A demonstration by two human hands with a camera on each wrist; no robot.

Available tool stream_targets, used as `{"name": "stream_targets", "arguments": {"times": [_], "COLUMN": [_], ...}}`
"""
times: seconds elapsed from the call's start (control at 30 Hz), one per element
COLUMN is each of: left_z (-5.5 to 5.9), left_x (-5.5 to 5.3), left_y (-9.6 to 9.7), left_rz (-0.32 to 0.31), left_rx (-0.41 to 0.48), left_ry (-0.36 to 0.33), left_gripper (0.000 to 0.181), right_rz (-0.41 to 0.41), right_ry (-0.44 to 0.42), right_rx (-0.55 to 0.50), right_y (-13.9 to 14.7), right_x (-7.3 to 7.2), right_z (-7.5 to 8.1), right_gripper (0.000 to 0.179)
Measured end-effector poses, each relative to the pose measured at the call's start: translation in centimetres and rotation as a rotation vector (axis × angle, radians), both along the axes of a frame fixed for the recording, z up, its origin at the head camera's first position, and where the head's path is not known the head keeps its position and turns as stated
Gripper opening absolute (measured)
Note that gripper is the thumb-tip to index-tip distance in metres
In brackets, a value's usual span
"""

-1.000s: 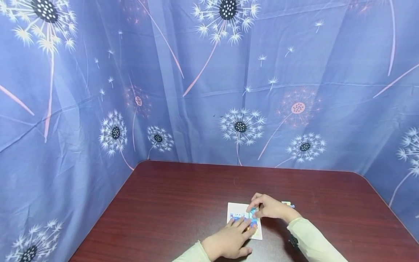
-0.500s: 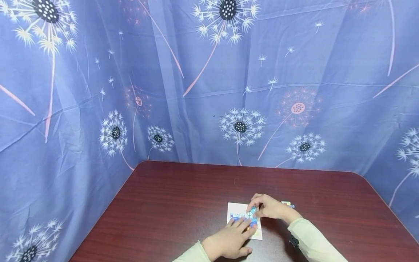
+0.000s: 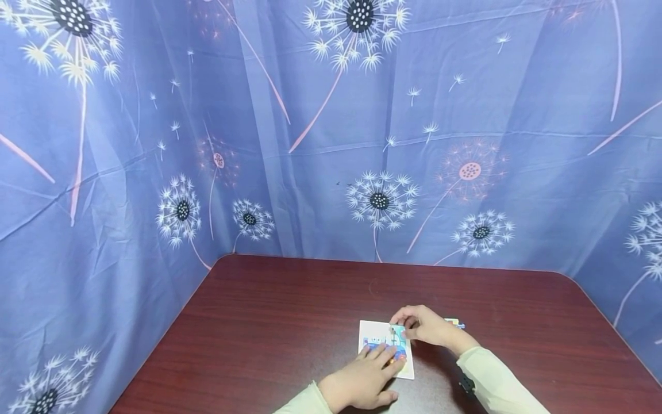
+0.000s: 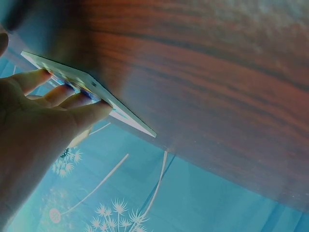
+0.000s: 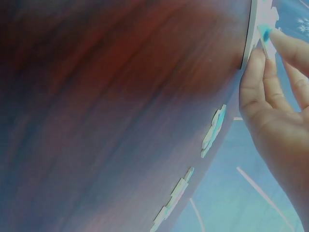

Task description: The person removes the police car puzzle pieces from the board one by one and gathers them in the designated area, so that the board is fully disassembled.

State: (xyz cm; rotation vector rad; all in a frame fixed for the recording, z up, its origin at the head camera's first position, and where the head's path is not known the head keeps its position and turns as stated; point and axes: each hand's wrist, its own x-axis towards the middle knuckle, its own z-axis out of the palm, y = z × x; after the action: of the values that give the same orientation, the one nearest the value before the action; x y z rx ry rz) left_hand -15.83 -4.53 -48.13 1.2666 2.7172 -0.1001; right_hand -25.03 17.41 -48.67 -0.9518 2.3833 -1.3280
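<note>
A white-bordered jigsaw puzzle board (image 3: pixel 366 328) with a blue, colourful picture lies flat on the table. My left hand (image 3: pixel 363 376) rests on its near part, fingers spread; in the left wrist view the fingertips (image 4: pixel 104 107) press down on the picture side of the board (image 4: pixel 137 126). Over the board's far right corner, my right hand (image 3: pixel 426 328) pinches a teal jigsaw piece (image 5: pixel 264 35) between thumb and fingers. In the right wrist view this piece is tilted close to the board (image 5: pixel 247 41). Part of the picture is hidden under the left hand.
Loose jigsaw pieces (image 5: pixel 214 131) lie on the table right of the board, partly hidden behind the right wrist in the head view. The dark red wooden table (image 3: pixel 279 310) meets a blue dandelion-print curtain (image 3: pixel 320 201) at its back and left.
My right fingers have shifted slightly and turned the teal piece at the board's far right corner, so more of it shows. The left hand has stayed in place.
</note>
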Motion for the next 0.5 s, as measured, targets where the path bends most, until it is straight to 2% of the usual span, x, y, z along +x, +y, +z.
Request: {"name": "stream_targets", "arguments": {"times": [0.27,0.4,0.5], "left_z": [0.10,0.15,0.06], "left_x": [0.00,0.06,0.12], "left_y": [0.02,0.06,0.05], "left_rz": [0.007,0.009,0.006], "left_rx": [0.007,-0.002,-0.001], "left_ry": [-0.028,-0.017,-0.005], "left_gripper": [0.064,0.064,0.064], "right_rz": [0.035,0.066,0.057], "right_ry": [-0.023,-0.050,-0.083], "right_rx": [-0.045,-0.099,-0.117], "right_y": [0.00,0.24,0.71], "right_x": [0.05,0.00,-0.02], "right_z": [0.15,0.30,0.50], "right_gripper": [0.025,0.026,0.025]}}
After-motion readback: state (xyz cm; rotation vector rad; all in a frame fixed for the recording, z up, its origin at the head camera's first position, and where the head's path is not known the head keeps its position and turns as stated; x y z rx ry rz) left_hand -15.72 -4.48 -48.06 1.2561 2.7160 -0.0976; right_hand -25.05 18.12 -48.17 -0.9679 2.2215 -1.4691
